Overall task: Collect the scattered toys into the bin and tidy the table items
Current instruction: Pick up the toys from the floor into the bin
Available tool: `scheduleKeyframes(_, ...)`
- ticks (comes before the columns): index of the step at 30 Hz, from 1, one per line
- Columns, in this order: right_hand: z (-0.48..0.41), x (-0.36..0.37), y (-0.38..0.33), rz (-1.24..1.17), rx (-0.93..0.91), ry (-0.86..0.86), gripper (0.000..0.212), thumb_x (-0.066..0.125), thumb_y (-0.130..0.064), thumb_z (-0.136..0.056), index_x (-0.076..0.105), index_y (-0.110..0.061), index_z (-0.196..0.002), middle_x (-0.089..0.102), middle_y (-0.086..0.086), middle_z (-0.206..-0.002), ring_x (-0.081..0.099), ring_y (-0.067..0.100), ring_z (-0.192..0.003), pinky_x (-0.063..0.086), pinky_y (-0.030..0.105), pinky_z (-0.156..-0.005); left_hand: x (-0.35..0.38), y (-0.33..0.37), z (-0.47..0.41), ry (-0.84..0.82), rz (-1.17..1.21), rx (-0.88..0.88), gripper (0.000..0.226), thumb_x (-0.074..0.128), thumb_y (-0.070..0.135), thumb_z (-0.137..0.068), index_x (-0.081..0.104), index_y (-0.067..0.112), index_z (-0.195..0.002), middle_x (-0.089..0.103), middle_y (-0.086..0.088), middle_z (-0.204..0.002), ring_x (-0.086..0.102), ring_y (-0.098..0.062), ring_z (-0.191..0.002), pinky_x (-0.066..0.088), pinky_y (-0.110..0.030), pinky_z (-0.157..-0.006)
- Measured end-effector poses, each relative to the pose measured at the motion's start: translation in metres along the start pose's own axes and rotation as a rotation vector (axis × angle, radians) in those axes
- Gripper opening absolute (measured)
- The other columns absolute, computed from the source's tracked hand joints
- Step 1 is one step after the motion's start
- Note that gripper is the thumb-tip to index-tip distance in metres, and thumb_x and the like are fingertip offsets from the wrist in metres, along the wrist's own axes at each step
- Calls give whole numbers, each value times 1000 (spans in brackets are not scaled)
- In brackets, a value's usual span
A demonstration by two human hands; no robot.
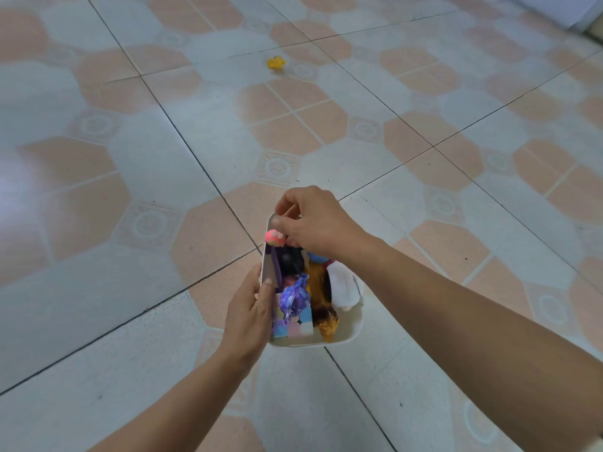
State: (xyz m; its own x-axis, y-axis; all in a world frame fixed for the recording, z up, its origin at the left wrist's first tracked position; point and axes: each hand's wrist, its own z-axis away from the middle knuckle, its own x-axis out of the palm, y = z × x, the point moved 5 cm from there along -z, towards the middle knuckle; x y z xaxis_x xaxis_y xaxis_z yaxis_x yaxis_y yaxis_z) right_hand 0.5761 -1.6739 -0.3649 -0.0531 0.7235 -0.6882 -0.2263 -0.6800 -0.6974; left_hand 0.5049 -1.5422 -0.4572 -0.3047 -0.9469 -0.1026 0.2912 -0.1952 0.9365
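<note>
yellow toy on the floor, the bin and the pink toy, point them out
yellow toy (pixel 276 63), head view, middle of its body
bin (pixel 354 324), head view, right white wall near the rim
pink toy (pixel 275 238), head view, its top face

White bin (pixel 354 331) holding a pink toy (pixel 275 238), a purple-and-white marbled toy (pixel 293 300), pastel pink, blue and white blocks (pixel 300 326), and orange-brown and white plush; yellow toy (pixel 276 63) on grey-and-peach tiled floor (pixel 163 141).
</note>
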Motion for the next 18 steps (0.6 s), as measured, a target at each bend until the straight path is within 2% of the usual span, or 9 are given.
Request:
scheduleKeyframes(3,0,-4,-7,41,-23,7,18,67,-19,-83,68,-7,-97,69,10,-94,67,25,-79,57,42,-80,-6,5,3,9,-3,-10,33,37,35,-100,60,27,-122,72,4,-102,71,-10,-89,57,-25,-73)
scheduleKeyframes(5,2,-11,-13,66,-34,8,17,65,-19,-84,68,-8,-97,70,9,-93,67,24,-79,56,42,-81,-10,12,8,28,0,-25,31,37,34,-101,61,26,-119,72,4,-99,71,-11,-87,56,-19,-67)
scheduleKeyframes(8,11,-27,-23,71,-29,22,15,64,-17,-85,68,-8,-96,70,9,-94,67,23,-78,55,39,-81,-17,31,20,60,18,-49,30,38,30,-101,61,22,-118,71,6,-94,70,-3,-79,51,-12,-59)
scheduleKeyframes(11,24,-51,-41,64,-16,13,12,63,-18,-86,68,-9,-94,69,8,-95,66,21,-73,56,34,-76,-22,61,37,86,14,-78,28,38,26,-102,61,18,-116,70,8,-89,69,1,-73,50,-11,-55)
scheduleKeyframes(13,32,-72,-57,49,-6,4,10,63,-17,-86,69,-10,-91,69,7,-93,63,18,-69,55,30,-72,-27,86,51,103,2,-86,27,39,24,-102,62,20,-116,71,8,-87,69,-1,-74,52,-16,-60)
scheduleKeyframes(18,49,-137,-112,41,-10,-1,8,61,-16,-87,68,-13,-90,64,0,-84,60,13,-75,48,20,-65,-31,164,83,92,13,-115,31,38,23,-103,59,29,-125,73,5,-103,71,-8,-90,57,-27,-75)
